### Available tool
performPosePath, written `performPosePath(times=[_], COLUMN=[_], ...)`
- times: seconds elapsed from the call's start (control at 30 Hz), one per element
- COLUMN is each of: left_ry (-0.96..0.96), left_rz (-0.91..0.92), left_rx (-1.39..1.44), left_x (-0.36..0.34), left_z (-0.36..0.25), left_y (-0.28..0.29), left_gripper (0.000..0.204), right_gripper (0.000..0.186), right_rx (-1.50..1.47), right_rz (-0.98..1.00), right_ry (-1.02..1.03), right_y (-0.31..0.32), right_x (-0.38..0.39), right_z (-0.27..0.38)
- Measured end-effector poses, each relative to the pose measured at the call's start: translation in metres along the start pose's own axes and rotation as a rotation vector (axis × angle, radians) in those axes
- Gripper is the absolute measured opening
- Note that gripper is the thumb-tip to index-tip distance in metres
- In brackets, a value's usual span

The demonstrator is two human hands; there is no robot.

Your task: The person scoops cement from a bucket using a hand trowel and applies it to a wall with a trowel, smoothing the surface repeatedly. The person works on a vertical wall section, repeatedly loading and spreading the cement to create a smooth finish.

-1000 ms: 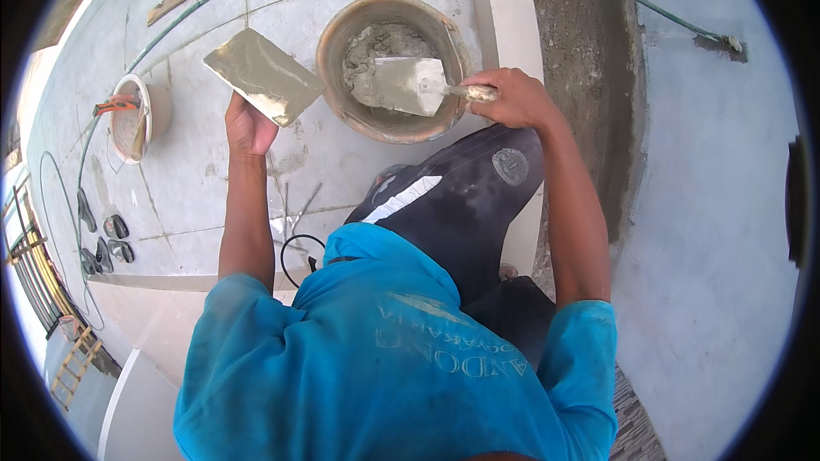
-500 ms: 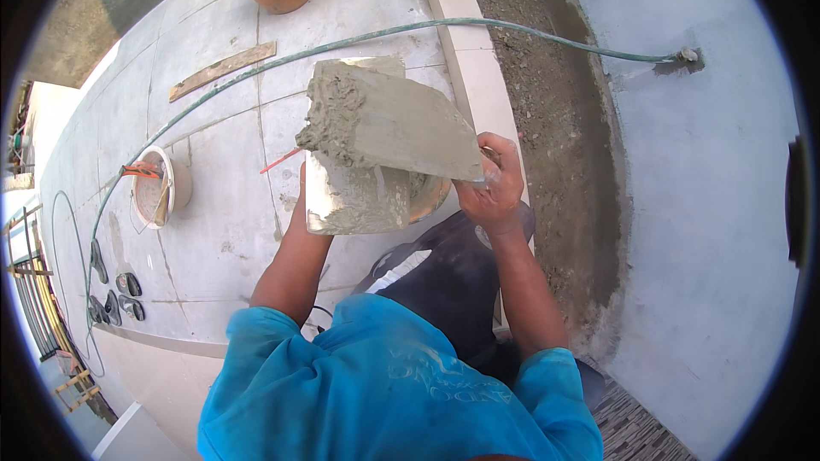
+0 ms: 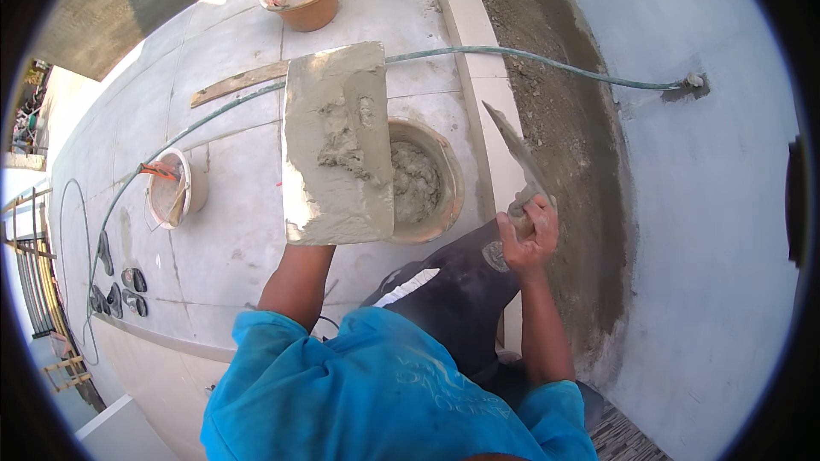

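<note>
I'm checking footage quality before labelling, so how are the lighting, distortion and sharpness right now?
Head view: black fisheye rim with a bluish fringe, joints bowing across the tiled floor; head view, upper left: sunlit strip washed out nearly white, dark shadow on the brown surface; head view, centre: mortar-smeared board and right hand show no strong motion blur.

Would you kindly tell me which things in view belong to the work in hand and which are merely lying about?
Apparently in use:
board carrying grey mix
trowel in the right hand
tub holding more mix

Apparently lying about:
wooden plank
white bucket
brown bucket
green hose
sandals
</note>
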State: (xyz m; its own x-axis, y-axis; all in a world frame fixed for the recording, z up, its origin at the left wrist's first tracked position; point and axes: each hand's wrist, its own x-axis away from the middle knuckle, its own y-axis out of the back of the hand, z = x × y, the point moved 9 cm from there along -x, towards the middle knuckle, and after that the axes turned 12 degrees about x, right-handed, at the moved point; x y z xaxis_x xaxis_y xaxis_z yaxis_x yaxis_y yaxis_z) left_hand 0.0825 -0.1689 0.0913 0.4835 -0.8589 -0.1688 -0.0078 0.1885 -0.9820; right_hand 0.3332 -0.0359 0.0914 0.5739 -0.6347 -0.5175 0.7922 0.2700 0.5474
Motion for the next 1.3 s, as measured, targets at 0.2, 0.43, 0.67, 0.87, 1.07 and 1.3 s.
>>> performPosePath(times=[0.2, 0.43, 0.67, 0.87, 1.07, 1.3], left_ry=[-0.391, -0.263, -0.159, 0.02, 0.165, 0.246], left_rz=[-0.497, -0.262, -0.024, 0.169, 0.156, 0.316], left_rx=[-0.922, -0.392, -0.275, -0.182, -0.129, -0.113], left_x=[0.05, 0.048, 0.031, 0.002, -0.031, -0.069], left_z=[-0.061, -0.013, -0.041, -0.026, 0.057, 0.218], left_y=[0.048, 0.052, 0.022, 0.005, -0.006, -0.014], left_gripper=[0.05, 0.053, 0.056, 0.059, 0.073, 0.062], right_gripper=[0.044, 0.042, 0.035, 0.042, 0.055, 0.056], right_rx=[-1.201, -0.92, -0.337, 0.07, -0.675, -0.932], right_rz=[0.592, 0.847, 1.161, 1.02, 0.326, -0.155], right_ry=[-0.449, -0.476, -0.648, -0.311, -0.356, -0.315], right_y=[-0.064, -0.073, -0.093, -0.145, -0.064, 0.085], right_x=[-0.033, -0.027, 0.022, 0.019, -0.047, -0.045], right_z=[0.054, 0.049, -0.004, -0.012, 0.05, -0.001])
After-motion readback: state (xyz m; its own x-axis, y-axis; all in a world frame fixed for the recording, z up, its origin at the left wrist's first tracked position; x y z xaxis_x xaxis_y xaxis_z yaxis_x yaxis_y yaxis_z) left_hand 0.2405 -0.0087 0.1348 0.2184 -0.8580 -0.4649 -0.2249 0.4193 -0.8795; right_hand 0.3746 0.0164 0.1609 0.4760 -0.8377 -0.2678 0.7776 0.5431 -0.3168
